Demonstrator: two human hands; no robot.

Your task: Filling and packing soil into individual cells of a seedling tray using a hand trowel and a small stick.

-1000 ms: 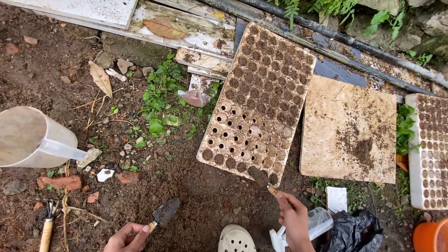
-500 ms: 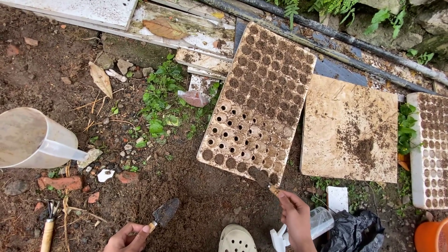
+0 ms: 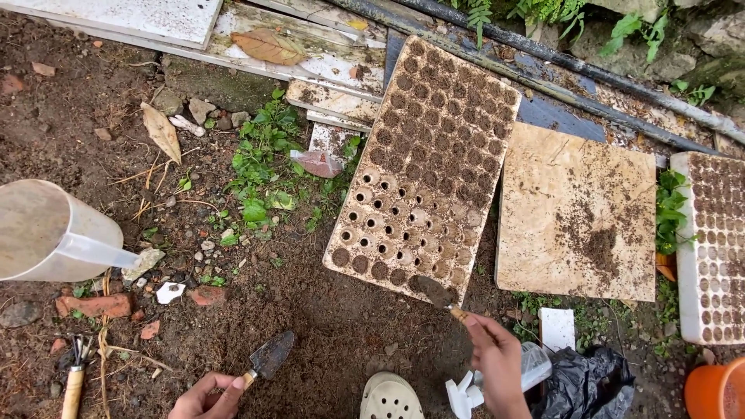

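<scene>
While the head view looked straight down at the soil, these lines were noted:

Right hand: the right hand (image 3: 497, 358) was seen with its fingers closed round the handle of a small trowel (image 3: 439, 295), whose blade was laid on the near edge of the seed tray (image 3: 425, 163).

Change at the right hand: against the pictures from a second and half a second before, the blade had been turned flatter and pushed slightly further along the tray's near row; the grip itself had not been altered.

Left hand: the left hand (image 3: 208, 397) was seen with its fingers closed on a second trowel (image 3: 270, 358), its blade held just over the loose soil (image 3: 326, 326), about where it had been held before.

Tray: most far cells were filled with dark soil, while a patch of near-left cells was left open and pale; no newly filled cell could be made out.

Meaning: filling appeared to be only partly done, with the near rows being worked on.

Surroundings: a bare board (image 3: 578, 213) was laid just right of the tray, a second tray (image 3: 714, 248) at the right edge, a plastic jug (image 3: 46, 231) well apart at the left.
</scene>
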